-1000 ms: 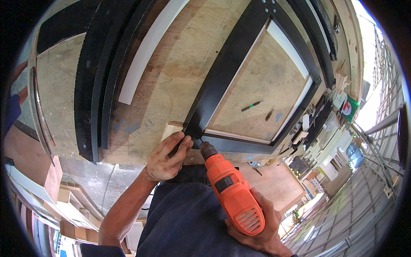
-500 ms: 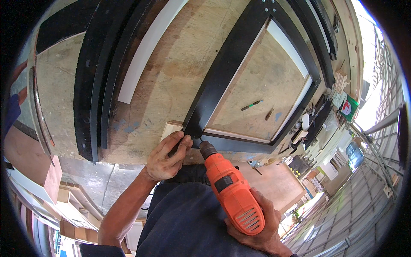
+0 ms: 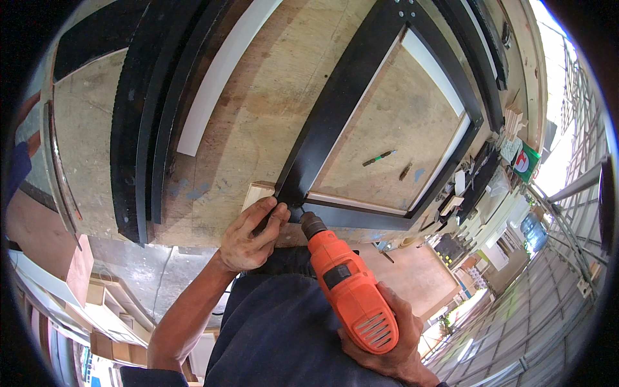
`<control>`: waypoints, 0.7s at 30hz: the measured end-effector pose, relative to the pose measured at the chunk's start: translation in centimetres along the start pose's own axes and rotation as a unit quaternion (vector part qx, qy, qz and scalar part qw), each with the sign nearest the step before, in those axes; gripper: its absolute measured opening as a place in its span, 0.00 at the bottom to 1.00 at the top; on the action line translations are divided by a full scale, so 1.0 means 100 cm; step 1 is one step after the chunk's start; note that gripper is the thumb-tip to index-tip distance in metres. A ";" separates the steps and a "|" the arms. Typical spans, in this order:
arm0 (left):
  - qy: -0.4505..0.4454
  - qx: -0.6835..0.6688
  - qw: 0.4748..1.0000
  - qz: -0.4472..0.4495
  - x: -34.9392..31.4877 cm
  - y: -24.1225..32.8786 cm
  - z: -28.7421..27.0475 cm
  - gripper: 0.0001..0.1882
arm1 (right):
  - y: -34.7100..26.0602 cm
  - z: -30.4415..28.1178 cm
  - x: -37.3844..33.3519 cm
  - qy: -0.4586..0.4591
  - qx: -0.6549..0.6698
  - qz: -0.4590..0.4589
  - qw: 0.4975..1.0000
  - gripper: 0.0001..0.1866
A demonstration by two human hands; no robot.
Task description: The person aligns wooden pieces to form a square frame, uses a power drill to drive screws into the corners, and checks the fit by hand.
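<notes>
My right hand (image 3: 391, 342) is wrapped round the rear of an orange power drill (image 3: 345, 274). The drill's dark chuck (image 3: 313, 224) points at the near left corner of a black frame (image 3: 345, 97), where the bit meets or nearly meets the surface. Beside the chuck, my left hand (image 3: 253, 233) grips that frame corner with bent fingers, pressing its end. A pale wood block (image 3: 256, 192) lies under or against the corner by my fingertips. White strips (image 3: 435, 71) line part of the frame's inner edge.
Long black boards (image 3: 138, 129) and a white strip (image 3: 222, 71) lie at left on the plywood workbench (image 3: 271, 129). Inside the frame are a green and black pen-like tool (image 3: 379, 158) and a small brown piece (image 3: 405, 171). Assorted tools (image 3: 474, 177) crowd the bench's right end.
</notes>
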State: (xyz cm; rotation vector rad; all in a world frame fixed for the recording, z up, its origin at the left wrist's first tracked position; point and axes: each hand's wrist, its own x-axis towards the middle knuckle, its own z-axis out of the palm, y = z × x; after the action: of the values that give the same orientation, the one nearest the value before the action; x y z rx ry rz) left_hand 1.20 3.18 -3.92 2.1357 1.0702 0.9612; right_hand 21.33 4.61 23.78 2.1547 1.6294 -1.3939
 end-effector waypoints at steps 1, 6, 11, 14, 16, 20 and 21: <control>-0.002 -0.002 1.000 0.000 0.000 0.000 0.000 0.10 | 0.000 0.000 0.000 -0.001 0.001 0.000 1.000 0.50; 0.000 0.014 1.000 -0.003 0.007 0.001 -0.004 0.11 | 0.000 -0.001 0.000 0.000 -0.002 -0.001 1.000 0.50; 0.005 0.024 1.000 -0.003 0.007 0.001 -0.002 0.11 | -0.004 -0.001 0.001 -0.009 -0.011 0.015 1.000 0.49; 0.007 0.020 1.000 -0.002 0.005 0.001 -0.001 0.09 | -0.004 -0.001 0.000 -0.014 -0.015 0.026 0.999 0.48; 0.013 0.007 1.000 0.002 0.001 0.000 0.002 0.07 | -0.004 -0.001 -0.001 -0.017 -0.015 0.027 0.999 0.48; 0.007 0.006 1.000 0.003 0.001 0.000 0.001 0.07 | -0.003 -0.002 -0.001 -0.022 -0.014 0.025 0.999 0.48; 0.006 0.005 1.000 0.004 0.002 0.000 0.000 0.07 | -0.003 -0.002 -0.001 -0.021 -0.014 0.023 0.999 0.48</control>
State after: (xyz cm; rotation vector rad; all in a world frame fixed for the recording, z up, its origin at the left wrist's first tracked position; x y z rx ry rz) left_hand 1.30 3.32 -3.87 2.1459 1.0758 0.9765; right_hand 21.23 4.78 24.07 2.1182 1.5654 -1.3851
